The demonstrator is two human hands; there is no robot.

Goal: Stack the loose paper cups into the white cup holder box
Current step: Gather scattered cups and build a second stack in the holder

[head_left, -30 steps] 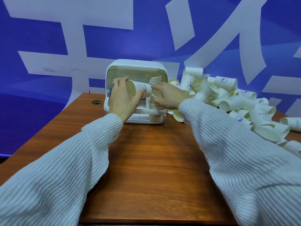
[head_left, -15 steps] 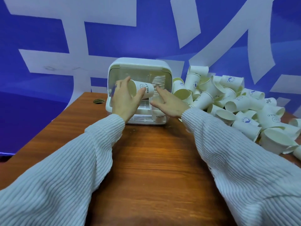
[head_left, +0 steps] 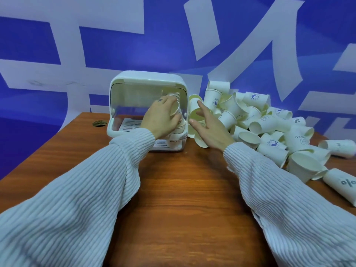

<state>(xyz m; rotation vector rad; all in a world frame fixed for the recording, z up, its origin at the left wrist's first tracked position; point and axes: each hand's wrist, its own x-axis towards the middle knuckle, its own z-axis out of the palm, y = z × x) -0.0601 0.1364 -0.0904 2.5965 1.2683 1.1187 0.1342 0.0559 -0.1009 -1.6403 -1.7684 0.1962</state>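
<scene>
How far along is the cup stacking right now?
Early on. Done: a short stack of cups stands at the right side of the white cup holder box. In hand: the left hand holds a paper cup at that stack; the right hand is open, reaching toward the loose cups. Left: a large pile of loose cups on the table.

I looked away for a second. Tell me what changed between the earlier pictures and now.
The left hand carried its paper cup right, onto the stack in the cup holder box. The right hand let go, drew back right and opened toward the loose cups. The box did not move.
</scene>
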